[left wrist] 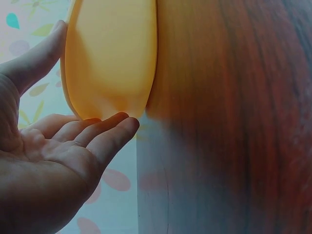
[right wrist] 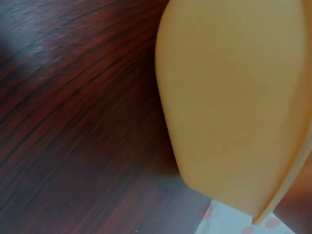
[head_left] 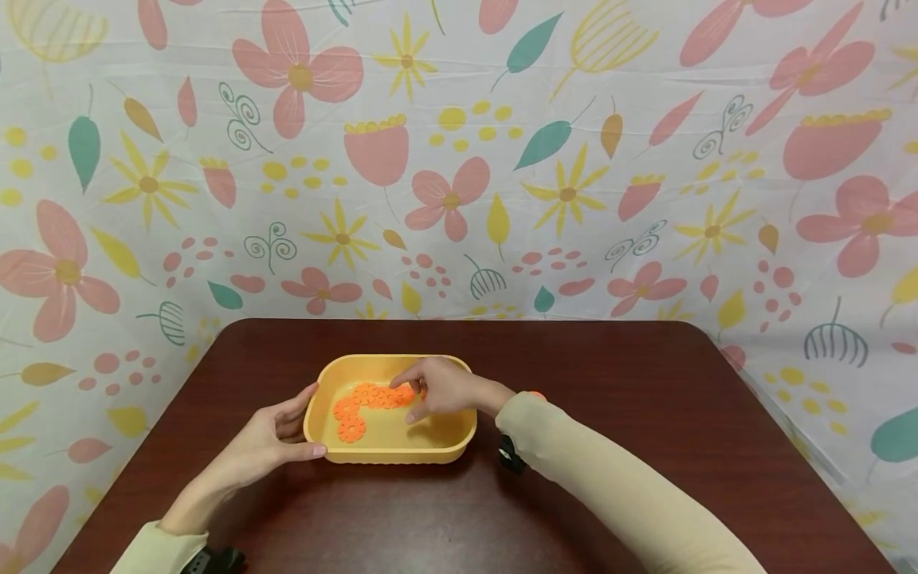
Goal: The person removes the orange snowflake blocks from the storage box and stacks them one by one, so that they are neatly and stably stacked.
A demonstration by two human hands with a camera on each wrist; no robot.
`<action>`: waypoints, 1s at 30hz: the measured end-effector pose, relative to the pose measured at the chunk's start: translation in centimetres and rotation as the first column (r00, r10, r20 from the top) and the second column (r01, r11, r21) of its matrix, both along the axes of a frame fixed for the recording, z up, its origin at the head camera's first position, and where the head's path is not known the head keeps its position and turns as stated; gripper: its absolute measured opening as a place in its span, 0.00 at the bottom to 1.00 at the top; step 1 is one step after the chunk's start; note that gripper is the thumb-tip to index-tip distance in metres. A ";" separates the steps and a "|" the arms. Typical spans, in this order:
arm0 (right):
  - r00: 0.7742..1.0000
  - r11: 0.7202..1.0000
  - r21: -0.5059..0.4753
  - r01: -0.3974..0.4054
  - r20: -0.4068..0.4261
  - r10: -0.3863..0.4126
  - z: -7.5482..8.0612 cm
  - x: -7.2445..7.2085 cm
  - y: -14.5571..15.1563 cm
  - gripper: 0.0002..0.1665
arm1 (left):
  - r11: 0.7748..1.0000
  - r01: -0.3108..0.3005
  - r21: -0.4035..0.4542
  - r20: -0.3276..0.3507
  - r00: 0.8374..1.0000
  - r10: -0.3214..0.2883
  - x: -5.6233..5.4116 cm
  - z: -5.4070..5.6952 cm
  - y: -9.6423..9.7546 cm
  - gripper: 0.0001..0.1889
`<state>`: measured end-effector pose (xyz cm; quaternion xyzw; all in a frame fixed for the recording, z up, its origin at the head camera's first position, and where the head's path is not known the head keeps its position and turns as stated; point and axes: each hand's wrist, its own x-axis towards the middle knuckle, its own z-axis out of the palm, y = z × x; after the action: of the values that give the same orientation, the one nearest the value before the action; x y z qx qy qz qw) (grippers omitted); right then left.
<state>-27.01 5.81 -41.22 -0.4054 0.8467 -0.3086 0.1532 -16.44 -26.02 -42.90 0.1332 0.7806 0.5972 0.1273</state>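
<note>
A shallow yellow plastic basin (head_left: pixel 437 454) with rounded corners sits on the table. Several orange notched discs (head_left: pixel 351 429), flat and gear-like, lie inside along its left and back parts. My left hand (head_left: pixel 267 444) holds the basin's left end, thumb at the near corner and fingers along the outer side; the left wrist view shows those fingers (left wrist: pixel 109 139) against the end wall. Inside the basin's right half hangs my right hand (head_left: pixel 446 387), thumb and index finger spread apart, fingertips close over the rightmost discs. Only the basin's outer wall (right wrist: pixel 229 112) fills the right wrist view, the hand hidden.
The dark reddish-brown wooden table (head_left: pixel 610 446) reaches back to a flower-printed cloth (head_left: pixel 459 159) that hangs behind and at both sides. A small orange edge (head_left: pixel 536 395) shows behind the right sleeve (head_left: pixel 595 462). Each wrist carries a black device (head_left: pixel 509 453).
</note>
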 end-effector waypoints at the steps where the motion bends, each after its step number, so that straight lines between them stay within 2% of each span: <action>1: 1.000 1.000 0.003 0.002 0.004 -0.002 -0.1 -0.1 -0.2 0.34 | 1.000 -0.001 0.000 0.001 1.000 0.001 0.0 0.0 0.0 0.52; 11: 0.994 0.999 0.031 0.035 0.099 -0.038 -0.6 -0.8 -1.4 0.36 | 1.000 0.007 0.020 0.005 1.000 -0.007 0.1 0.0 0.0 0.53; 30: 0.989 0.995 0.068 0.076 0.120 -0.084 -1.5 -1.7 -2.2 0.36 | 0.999 0.018 0.033 0.012 1.000 -0.019 0.1 0.0 -0.2 0.52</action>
<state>-28.67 3.64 -42.68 -0.3464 0.8605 -0.3120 0.2054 -16.35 -26.20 -42.95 0.1388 0.7686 0.6097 0.1354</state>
